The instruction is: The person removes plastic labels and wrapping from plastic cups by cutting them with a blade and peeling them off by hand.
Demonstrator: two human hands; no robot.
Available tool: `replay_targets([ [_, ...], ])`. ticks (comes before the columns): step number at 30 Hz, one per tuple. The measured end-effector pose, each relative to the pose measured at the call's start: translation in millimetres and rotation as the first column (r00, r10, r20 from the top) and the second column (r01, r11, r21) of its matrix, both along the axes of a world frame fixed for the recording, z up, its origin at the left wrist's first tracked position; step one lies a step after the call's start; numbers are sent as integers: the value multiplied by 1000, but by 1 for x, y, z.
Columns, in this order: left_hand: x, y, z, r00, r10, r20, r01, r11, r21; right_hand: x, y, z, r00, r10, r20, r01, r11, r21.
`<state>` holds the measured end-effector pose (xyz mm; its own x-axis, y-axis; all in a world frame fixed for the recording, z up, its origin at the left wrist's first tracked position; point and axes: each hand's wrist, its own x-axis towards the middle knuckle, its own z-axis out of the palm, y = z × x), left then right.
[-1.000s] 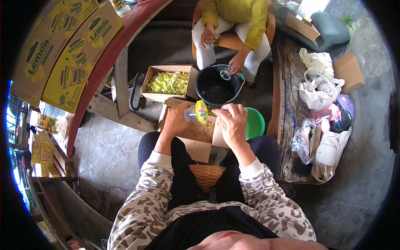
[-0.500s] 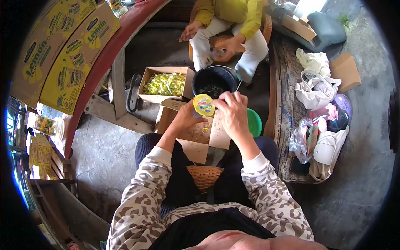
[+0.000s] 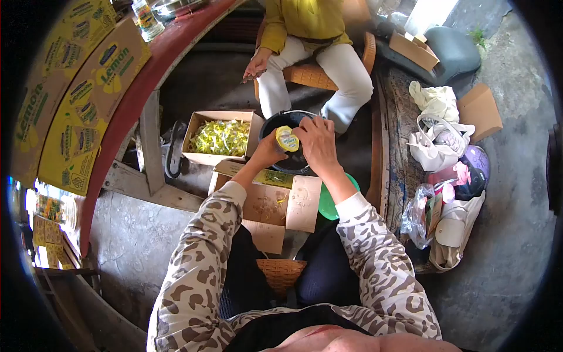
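A plastic cup with a yellow printed "Lemón" lid (image 3: 287,139) is gripped in my left hand (image 3: 267,152), its lid tilted up toward me. My right hand (image 3: 319,146) is closed, with its fingertips at the right edge of the lid. Whatever is between those fingers is hidden. Both hands are over the near side of a dark bucket (image 3: 279,117), which they partly cover. Below them stands an open cardboard box (image 3: 267,205) with small scraps and a yellow printed piece inside.
A carton of yellow-and-white strips (image 3: 220,138) stands left of the bucket. A green basin (image 3: 338,199) lies beneath my right forearm. Opposite sits a person in yellow, a hand (image 3: 257,64) holding something dark. Bags (image 3: 440,144) lie on the right bench; lemon-printed cartons (image 3: 97,88) line the left.
My hands and the cup have moved farther out, over the bucket. The other person's blurred hand above the bucket has gone from sight. The whole view has shifted slightly.
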<state>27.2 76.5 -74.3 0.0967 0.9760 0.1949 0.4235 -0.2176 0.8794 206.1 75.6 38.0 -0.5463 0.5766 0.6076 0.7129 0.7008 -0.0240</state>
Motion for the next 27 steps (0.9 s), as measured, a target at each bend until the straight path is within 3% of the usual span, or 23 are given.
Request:
replay_targets([
  [7, -10, 37, -26, 992, -12, 123, 12, 1000, -1, -2, 40, -26, 1000, -1, -6, 1, 1000, 6],
  [11, -17, 47, -52, 997, 77, 1, -76, 996, -39, -7, 49, -42, 1000, -1, 19, 1, 999, -36],
  [15, -20, 49, -54, 997, 51, -58, -55, 997, -61, -8, 56, -54, 1000, 14, 24, -12, 998, -59],
  [17, -20, 52, -63, 986, 90, -142, -91, 996, -2, -10, 60, -56, 1000, 14, 27, -12, 998, -67],
  [27, -22, 59, -80, 954, 118, -277, -131, 991, -26, -13, 72, -74, 997, 5, 72, -4, 1000, -18],
])
